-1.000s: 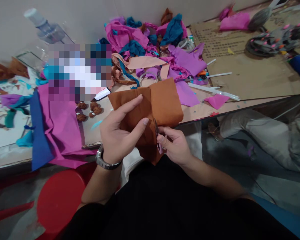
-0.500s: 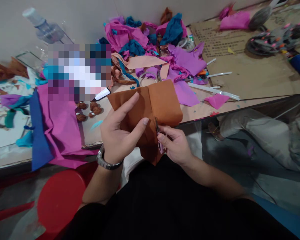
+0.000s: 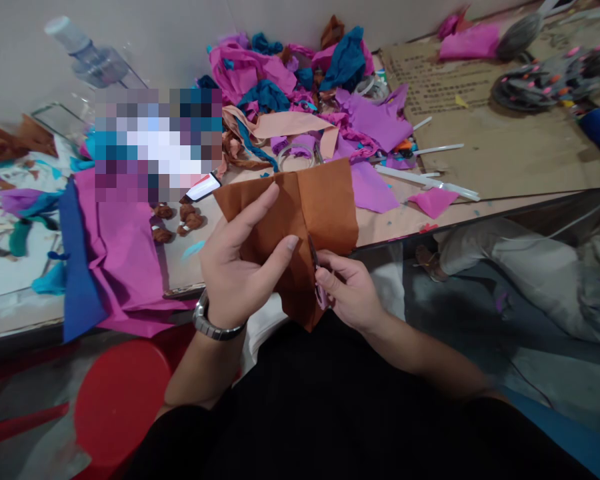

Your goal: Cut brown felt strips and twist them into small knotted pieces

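Sheet: brown, in front of person, btwn the 2 hands; upper part over bench edge, lower tip down nr black shirt. A line runs down its mid.
L hand: over L part of Sheet; thumb + index spread in a V. Other fingers hidden, so can't tell if they grip. Watch on wrist.
R hand: fingers curled in, thumb + fingers pinching Scissors.
Scissors: pink handles, blades pointing up at Sheet's mid line; cut depth unclear.
Heap: crumpled pink, teal + mauve pcs, at back of bench, beyond Sheet.
L side: magenta cloth hanging over edge, blue pc beside it; brown bundles w/ white ties, nr L hand; lit screen behind them, mostly pixelated.
R side: cardboard flat, clear tube nr its front corner, pink scrap beside tube.
Below: red stool at L; another person's leg, pale trousers, at R.
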Demonstrator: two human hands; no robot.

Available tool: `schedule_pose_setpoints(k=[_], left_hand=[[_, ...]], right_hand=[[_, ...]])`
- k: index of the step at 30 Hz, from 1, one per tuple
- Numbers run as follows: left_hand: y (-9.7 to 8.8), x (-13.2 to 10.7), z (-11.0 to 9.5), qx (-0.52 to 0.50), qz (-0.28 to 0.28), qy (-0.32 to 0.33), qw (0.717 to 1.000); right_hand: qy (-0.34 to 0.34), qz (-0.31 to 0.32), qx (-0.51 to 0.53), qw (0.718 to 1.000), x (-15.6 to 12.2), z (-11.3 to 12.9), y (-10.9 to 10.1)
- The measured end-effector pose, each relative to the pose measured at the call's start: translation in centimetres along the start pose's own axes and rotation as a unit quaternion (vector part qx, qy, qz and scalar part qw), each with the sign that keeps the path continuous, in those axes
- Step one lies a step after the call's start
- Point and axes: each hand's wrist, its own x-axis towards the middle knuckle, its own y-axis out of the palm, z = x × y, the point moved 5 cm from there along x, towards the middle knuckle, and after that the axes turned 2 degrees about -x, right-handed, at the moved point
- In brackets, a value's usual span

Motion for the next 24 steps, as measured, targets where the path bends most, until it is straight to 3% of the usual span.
schedule_pose_setpoints(k=[11, 24], left_hand=[[-0.2, -0.2, -0.3, -0.003, 0.019, 0.010, 1.000], [0.0, -0.3, -1.0, 0.021, 0.027, 0.017, 0.999]], right_hand=[[0.037, 0.002, 0.030, 0.999, -0.7, -0.7, 0.2], [0.008, -0.012, 0.025, 1.000, 0.4, 0.3, 0.1]])
